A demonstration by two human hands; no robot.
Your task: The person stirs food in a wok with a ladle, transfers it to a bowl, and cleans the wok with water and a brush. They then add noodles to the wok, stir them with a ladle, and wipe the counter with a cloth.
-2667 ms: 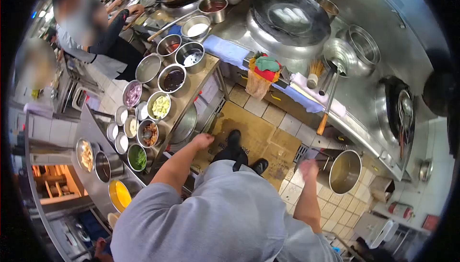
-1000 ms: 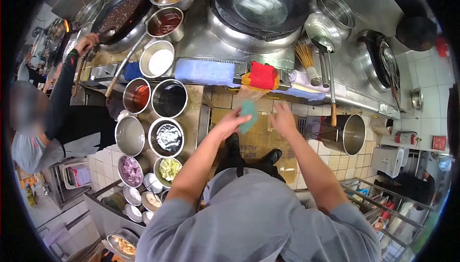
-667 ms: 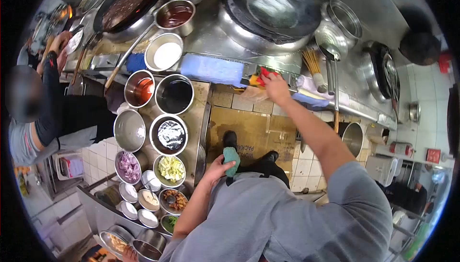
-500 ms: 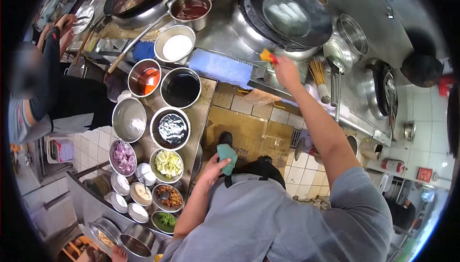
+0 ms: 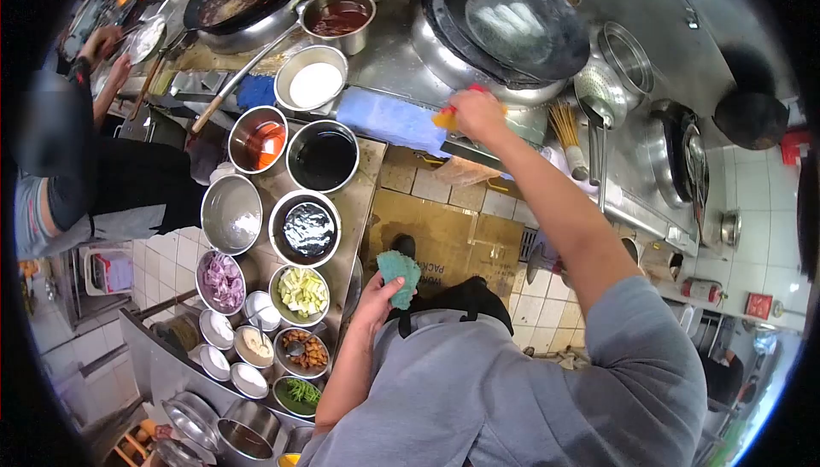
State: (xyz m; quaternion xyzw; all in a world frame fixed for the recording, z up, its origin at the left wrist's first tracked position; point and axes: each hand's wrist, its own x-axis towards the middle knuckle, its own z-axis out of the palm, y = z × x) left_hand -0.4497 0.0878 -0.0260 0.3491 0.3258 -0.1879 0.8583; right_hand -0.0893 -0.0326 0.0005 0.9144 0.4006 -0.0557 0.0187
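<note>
My left hand (image 5: pixel 378 294) is closed on a worn green scouring pad (image 5: pixel 400 276), held low in front of my body. Stretched out over the stove's front edge, my right hand (image 5: pixel 478 117) grips a small yellow-and-red thing (image 5: pixel 443 119). Its kind is unclear, as the fingers cover most of it. Just left of that hand lies a folded blue cloth (image 5: pixel 389 119). Beyond it, a black wok (image 5: pixel 515 23) holds steaming liquid with several pale reflections. A bamboo brush (image 5: pixel 567 130) and a perforated ladle (image 5: pixel 595 91) lie to the right.
At left, a counter carries several steel bowls, including dark liquid (image 5: pixel 322 156), sliced onions (image 5: pixel 220 283) and chopped green vegetables (image 5: pixel 301 291). A co-worker (image 5: pixel 128 177) stands beyond, hands near a plate. Flattened cardboard (image 5: pixel 427 219) covers the floor.
My right hand has moved left and slightly nearer along the stove edge, carrying the yellow-and-red thing. My left hand has barely shifted. The co-worker's hands have moved apart.
</note>
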